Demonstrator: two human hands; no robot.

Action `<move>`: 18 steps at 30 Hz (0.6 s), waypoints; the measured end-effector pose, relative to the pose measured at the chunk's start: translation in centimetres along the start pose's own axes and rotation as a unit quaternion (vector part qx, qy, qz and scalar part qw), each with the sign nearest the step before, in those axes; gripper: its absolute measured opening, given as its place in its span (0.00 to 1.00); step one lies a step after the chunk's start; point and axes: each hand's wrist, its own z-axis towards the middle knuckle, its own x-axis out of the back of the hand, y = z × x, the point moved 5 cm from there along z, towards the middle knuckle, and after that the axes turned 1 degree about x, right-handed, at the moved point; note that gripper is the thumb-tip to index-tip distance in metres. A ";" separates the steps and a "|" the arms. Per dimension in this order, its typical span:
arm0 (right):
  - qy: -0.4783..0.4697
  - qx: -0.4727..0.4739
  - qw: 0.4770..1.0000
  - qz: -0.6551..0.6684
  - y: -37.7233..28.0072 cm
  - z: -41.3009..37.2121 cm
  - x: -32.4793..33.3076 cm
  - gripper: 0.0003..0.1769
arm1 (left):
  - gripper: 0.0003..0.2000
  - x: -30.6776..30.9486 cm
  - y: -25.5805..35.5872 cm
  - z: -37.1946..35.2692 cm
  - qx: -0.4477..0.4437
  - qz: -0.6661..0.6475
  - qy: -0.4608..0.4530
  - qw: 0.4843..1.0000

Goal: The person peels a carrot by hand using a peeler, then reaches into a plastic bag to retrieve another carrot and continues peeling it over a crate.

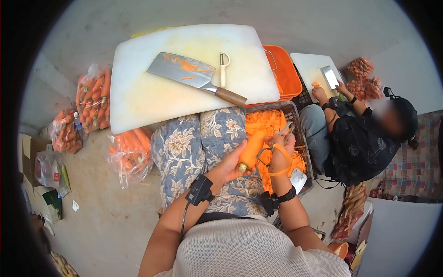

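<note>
Head view: near centre, the left hand's [229, 165] fingers are gripping a carrot [253, 148]; the right hand's [282, 148] are holding a metal peeler [263, 157] beside it. Far left, a plastic bag [45, 170] is showing red print too small to read.

On your left: one cardboard box [28, 156] is standing. On your right: one co-worker [362, 145] is gripping a cleaver [329, 77].

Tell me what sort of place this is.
Probably a vegetable prep room: there's a crate of carrot peelings, a cleaver on a cutting board, and bagged carrots nearby.
</note>
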 end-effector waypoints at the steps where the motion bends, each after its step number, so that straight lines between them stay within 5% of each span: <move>1: -0.012 0.057 0.998 -0.023 0.1 -0.3 -0.7 0.11 | 0.26 0.1 -0.1 0.0 0.002 0.009 0.007 1.000; 6: 0.004 0.109 0.975 -0.195 1.6 -0.4 -1.7 0.10 | 0.24 0.2 0.2 -0.3 -0.001 0.033 0.059 0.998; 18: -0.002 0.054 0.989 -0.134 3.2 4.0 -0.7 0.10 | 0.18 -0.1 0.8 0.1 -0.008 0.061 0.058 0.996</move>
